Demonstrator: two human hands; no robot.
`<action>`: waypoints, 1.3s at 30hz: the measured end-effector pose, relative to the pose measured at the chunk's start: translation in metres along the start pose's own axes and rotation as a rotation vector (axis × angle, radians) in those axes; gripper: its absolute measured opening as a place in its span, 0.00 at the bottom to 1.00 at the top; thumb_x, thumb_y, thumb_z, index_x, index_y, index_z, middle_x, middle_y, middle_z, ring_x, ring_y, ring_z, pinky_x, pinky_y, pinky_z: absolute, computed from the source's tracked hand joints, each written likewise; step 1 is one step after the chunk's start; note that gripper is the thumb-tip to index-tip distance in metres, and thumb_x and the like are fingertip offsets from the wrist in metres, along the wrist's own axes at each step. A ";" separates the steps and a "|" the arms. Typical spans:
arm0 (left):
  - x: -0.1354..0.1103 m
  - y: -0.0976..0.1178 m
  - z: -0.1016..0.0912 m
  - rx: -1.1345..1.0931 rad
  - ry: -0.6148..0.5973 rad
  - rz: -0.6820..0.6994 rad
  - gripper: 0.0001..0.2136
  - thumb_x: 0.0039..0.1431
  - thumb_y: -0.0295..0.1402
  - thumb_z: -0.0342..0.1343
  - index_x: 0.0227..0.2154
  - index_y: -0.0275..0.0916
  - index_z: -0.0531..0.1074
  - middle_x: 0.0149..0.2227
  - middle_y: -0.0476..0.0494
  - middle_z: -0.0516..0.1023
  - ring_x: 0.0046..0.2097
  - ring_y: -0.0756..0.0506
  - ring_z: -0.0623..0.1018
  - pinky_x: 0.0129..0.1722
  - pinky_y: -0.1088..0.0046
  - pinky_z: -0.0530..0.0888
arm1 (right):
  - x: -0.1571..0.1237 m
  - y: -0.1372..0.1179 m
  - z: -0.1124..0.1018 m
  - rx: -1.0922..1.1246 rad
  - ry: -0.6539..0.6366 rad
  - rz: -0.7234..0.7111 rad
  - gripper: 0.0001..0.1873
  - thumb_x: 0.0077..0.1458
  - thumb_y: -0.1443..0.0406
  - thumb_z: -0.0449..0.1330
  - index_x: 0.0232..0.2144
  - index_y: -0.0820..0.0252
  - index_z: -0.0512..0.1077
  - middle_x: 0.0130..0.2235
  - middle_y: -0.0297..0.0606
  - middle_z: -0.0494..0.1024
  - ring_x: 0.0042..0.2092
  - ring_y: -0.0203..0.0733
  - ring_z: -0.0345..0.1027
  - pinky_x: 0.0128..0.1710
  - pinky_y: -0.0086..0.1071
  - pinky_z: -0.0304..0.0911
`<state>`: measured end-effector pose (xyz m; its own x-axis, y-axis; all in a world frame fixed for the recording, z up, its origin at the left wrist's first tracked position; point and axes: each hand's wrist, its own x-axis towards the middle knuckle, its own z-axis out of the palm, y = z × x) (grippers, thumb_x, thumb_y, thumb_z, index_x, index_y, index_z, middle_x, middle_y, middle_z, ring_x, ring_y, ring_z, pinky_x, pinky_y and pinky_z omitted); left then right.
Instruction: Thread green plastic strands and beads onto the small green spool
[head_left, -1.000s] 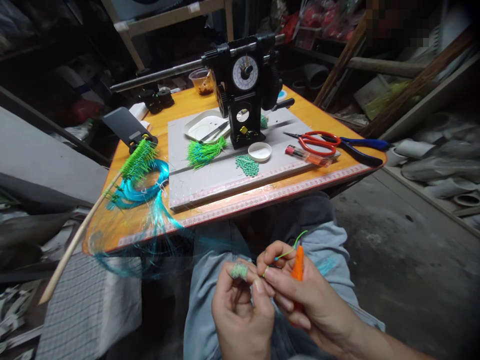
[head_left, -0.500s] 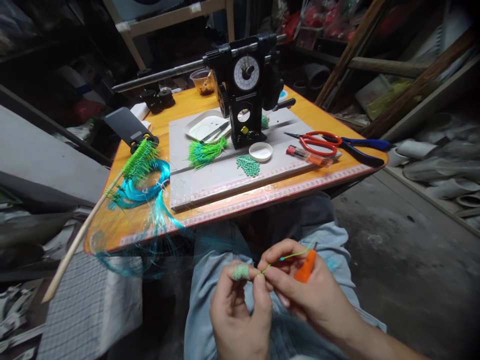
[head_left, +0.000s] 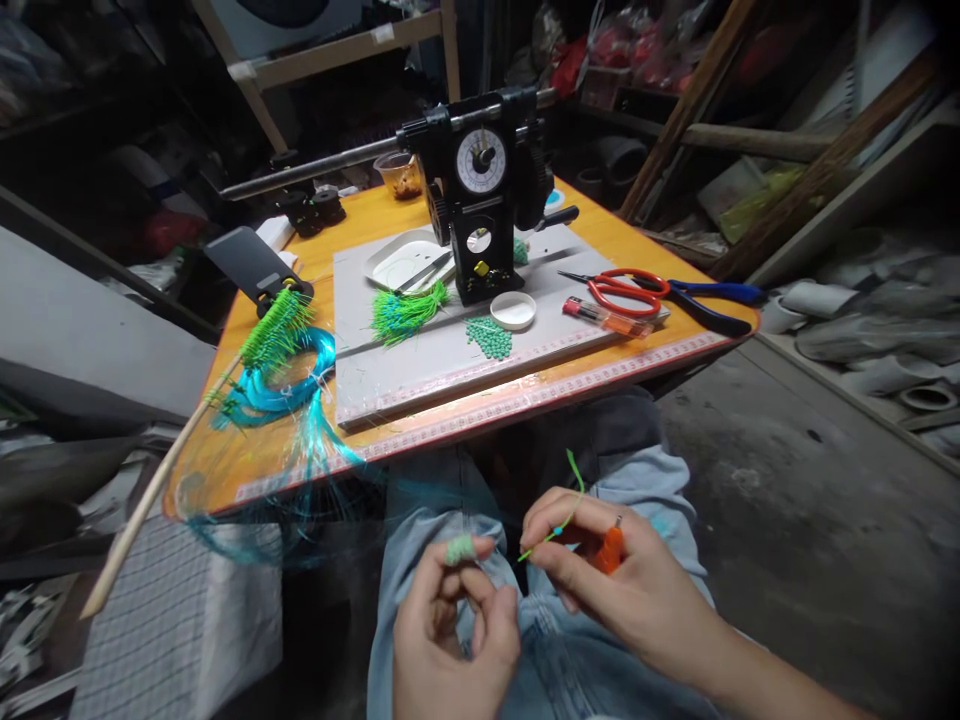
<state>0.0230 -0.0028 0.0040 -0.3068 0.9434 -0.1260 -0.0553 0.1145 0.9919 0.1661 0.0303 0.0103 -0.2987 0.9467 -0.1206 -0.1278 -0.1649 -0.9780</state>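
My right hand [head_left: 611,575] pinches a short bright green thread [head_left: 574,508] between thumb and fingertips. A small blue bead or knot [head_left: 557,532] sits on the thread, whose upper end curves up free. Tucked in the same palm is an orange-handled tool [head_left: 610,550] with a small metal tip; most of it is hidden. Left of it, my left hand [head_left: 461,610] is over my lap with index finger and thumb apart and nothing visible between them. Green tape [head_left: 460,549] wraps its index finger. The two hands do not touch.
On the orange table [head_left: 255,455] stands a black dial machine [head_left: 484,200]. Around it are a green thread bundle [head_left: 409,312], green beads [head_left: 489,338], a white lid [head_left: 513,310], red scissors [head_left: 628,290], blue pliers [head_left: 709,300], a coil of blue line [head_left: 292,375] and a wooden stick [head_left: 161,480].
My left hand has come away from the thread, moving left and down, and its thumb and index finger have parted. The thread stays in my right hand, its free end now pointing upward.
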 end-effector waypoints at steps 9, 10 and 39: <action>-0.002 0.002 0.001 0.151 0.072 0.057 0.04 0.45 0.29 0.62 0.26 0.43 0.75 0.19 0.55 0.68 0.20 0.55 0.63 0.18 0.87 0.63 | -0.006 0.005 0.000 -0.335 -0.068 -0.213 0.05 0.64 0.66 0.53 0.38 0.55 0.69 0.38 0.35 0.70 0.35 0.34 0.65 0.31 0.25 0.61; -0.002 0.001 0.001 0.147 0.073 0.040 0.04 0.45 0.29 0.62 0.27 0.43 0.75 0.18 0.56 0.66 0.19 0.55 0.63 0.18 0.87 0.62 | -0.006 0.004 0.000 -0.344 -0.059 -0.216 0.05 0.64 0.66 0.53 0.38 0.55 0.69 0.38 0.35 0.70 0.37 0.35 0.66 0.34 0.26 0.62; -0.002 -0.003 0.009 -0.034 0.134 0.021 0.09 0.43 0.36 0.68 0.27 0.40 0.76 0.19 0.53 0.71 0.18 0.56 0.66 0.14 0.89 0.61 | 0.000 -0.004 -0.005 -0.396 -0.052 -0.260 0.08 0.65 0.63 0.51 0.34 0.58 0.67 0.34 0.36 0.70 0.36 0.38 0.65 0.36 0.31 0.59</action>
<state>0.0327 -0.0017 0.0011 -0.4321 0.8952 -0.1089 -0.0795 0.0825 0.9934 0.1717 0.0320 0.0134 -0.3525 0.9259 0.1355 0.1626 0.2032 -0.9655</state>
